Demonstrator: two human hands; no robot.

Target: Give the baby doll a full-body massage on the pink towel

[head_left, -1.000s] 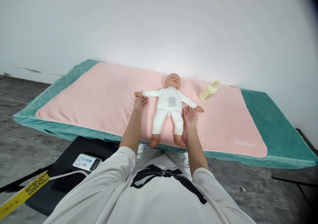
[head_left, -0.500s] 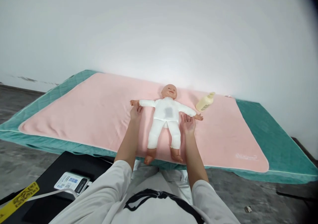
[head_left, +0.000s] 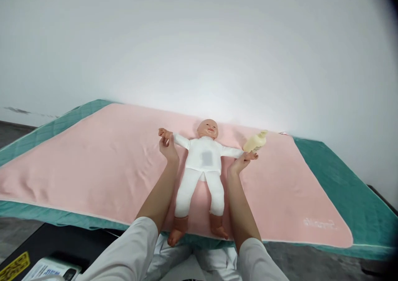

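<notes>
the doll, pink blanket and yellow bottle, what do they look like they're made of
The doll: its head looks like vinyl or soft plastic, smooth with a faint sheen; its white body covering seems to be matte cloth, judging by the soft hem.
Pink blanket: matte, perhaps fleece, from its soft wrinkles.
Yellow bottle: probably plastic, with smooth, moulded-looking sides.

Head-worn view, facing forward and down, fairly near the doll (head_left: 199, 154), upper-right corner perhaps vignetted

Unreadable lettering (head_left: 319, 222) (too blurred) on the pink mat (head_left: 102, 160), yellow strip (head_left: 15, 266) and white item (head_left: 46, 270).
</notes>
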